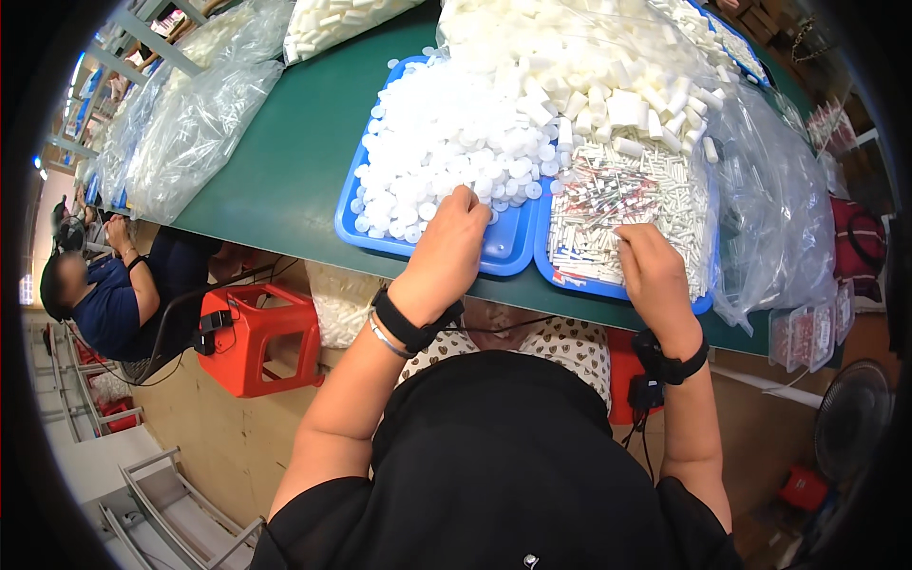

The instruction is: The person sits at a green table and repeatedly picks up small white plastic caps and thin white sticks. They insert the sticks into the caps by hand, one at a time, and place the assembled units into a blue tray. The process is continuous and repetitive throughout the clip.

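Observation:
My left hand (448, 245) is closed, fingertips down at the near edge of a heap of translucent white plastic discs (446, 133). The discs fill most of a blue tray (356, 231). Whatever its fingers pinch is hidden. To the right, my right hand (655, 271) has thumb and fingers drawn together over thin white sticks (594, 228), some marked with red. These lie in a second blue tray (544, 252) beside the first. Anything between the right fingertips is too small to make out.
Thick white cylinders (627, 109) spill from a clear bag behind the trays. More plastic bags (209, 123) lie on the green table (285, 171). Clear boxes (803, 337) hang near the right edge. A red stool (261, 342) and a seated person (123, 285) are at left.

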{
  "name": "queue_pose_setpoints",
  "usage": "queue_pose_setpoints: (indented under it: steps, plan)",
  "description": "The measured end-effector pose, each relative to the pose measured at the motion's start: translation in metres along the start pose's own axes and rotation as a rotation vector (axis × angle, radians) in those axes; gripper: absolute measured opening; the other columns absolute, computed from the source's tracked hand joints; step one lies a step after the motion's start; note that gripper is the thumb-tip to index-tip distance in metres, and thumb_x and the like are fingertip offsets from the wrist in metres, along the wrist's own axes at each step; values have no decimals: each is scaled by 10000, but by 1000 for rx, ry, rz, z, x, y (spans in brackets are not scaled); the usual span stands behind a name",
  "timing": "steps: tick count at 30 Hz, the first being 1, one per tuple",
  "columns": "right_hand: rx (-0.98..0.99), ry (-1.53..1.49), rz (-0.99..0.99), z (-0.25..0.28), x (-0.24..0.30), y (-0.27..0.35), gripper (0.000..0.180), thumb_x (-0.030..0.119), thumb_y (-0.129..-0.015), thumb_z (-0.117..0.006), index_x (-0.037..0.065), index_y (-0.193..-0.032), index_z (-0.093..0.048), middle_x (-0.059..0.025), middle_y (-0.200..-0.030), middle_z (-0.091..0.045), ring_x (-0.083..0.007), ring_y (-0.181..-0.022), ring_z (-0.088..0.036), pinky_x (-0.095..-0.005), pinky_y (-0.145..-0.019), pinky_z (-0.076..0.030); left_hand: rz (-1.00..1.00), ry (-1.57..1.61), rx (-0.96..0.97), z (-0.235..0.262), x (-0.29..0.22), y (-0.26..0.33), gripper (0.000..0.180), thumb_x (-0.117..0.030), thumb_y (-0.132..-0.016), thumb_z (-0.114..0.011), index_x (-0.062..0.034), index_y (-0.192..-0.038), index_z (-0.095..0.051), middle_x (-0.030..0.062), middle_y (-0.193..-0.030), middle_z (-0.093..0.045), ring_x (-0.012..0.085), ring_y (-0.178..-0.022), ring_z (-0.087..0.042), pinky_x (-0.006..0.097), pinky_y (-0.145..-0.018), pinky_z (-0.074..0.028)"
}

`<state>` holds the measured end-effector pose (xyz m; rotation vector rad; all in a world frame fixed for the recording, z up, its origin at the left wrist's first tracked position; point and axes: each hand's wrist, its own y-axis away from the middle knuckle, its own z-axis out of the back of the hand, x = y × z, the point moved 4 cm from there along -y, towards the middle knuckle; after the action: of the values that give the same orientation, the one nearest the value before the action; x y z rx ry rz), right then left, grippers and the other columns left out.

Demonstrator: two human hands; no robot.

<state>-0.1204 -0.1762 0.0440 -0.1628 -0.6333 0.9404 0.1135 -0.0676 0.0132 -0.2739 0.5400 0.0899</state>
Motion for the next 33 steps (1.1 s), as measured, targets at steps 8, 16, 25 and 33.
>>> queue_pose_setpoints:
  steps: [8,16,25,33]
  plan:
    - [-130,-743,-442,8,-1,7,133,76,-990,-559,-13,-1055,-634,-92,-1012,-700,-149,-896,-693,-266,-691,-540,-32,91,-52,8,2,-4,101,58,-828,-616,62,-918,-660,172,-992,-592,308,-900,-610,369,-808,-512]
    - [-107,-1212,-520,9,34,14,175,111,-1008,-531,-28,-1095,-593,-169,-1040,-689,-214,-905,-709,-276,-708,-569,693,1570,135,-20,-31,11,209,-101,-952,-638,2,-1133,-637,59,-1106,-644,101,-857,-624,231,-818,-524]
    - [-80,-1256,-578,-10,45,19,178,120,-1016,-525,-32,-1089,-583,-160,-1028,-687,-201,-915,-706,-267,-724,-568,742,1910,308,-46,-68,26,164,-191,-998,-581,-45,-1072,-574,26,-944,-632,86,-818,-592,230,-734,-489]
    - [-144,-1070,-573,-7,39,25,170,124,-1010,-546,-30,-1070,-590,-134,-1002,-678,-179,-871,-704,-250,-689,-551,785,1988,227,-47,-67,27,161,-206,-1005,-576,-55,-1061,-562,29,-966,-650,77,-820,-609,217,-730,-507]
